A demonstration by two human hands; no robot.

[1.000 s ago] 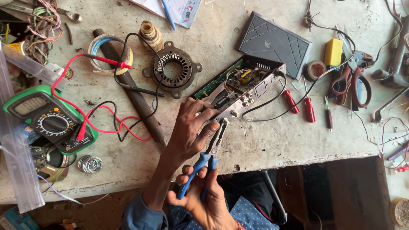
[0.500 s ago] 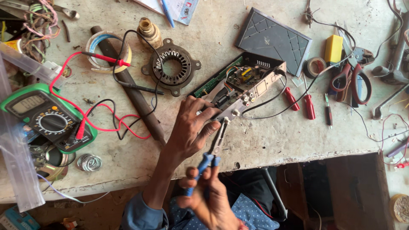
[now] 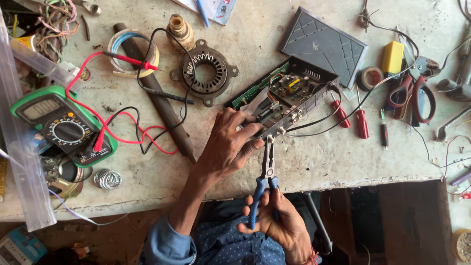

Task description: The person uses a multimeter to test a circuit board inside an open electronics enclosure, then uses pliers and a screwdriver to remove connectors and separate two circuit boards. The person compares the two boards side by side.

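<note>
1. We see the left hand (image 3: 226, 147) lying flat on the near end of the open electronics box (image 3: 287, 100), with the forearm coming up from the lower edge and the wrist a little bent. Its fingers are spread and pressed on the box edge, holding it against the workbench (image 3: 319, 162).
2. The right hand (image 3: 277, 221) is below the bench edge, palm turned up, its fingers closed around the blue handles of the pliers (image 3: 266, 184).
3. The pliers stand almost upright, and their tip reaches a connector on the near side of the box. We think the tip is gripping that connector, but it is too small to be sure.
4. The box rests tilted on the bench, its circuit board visible, with its dark lid (image 3: 324, 46) lying just behind it.
5. A green multimeter (image 3: 64, 125) sits well to the left, with red and black leads. A motor stator (image 3: 204, 72) lies between it and the box. Two red screwdrivers (image 3: 351, 118) lie just right of the box.
</note>
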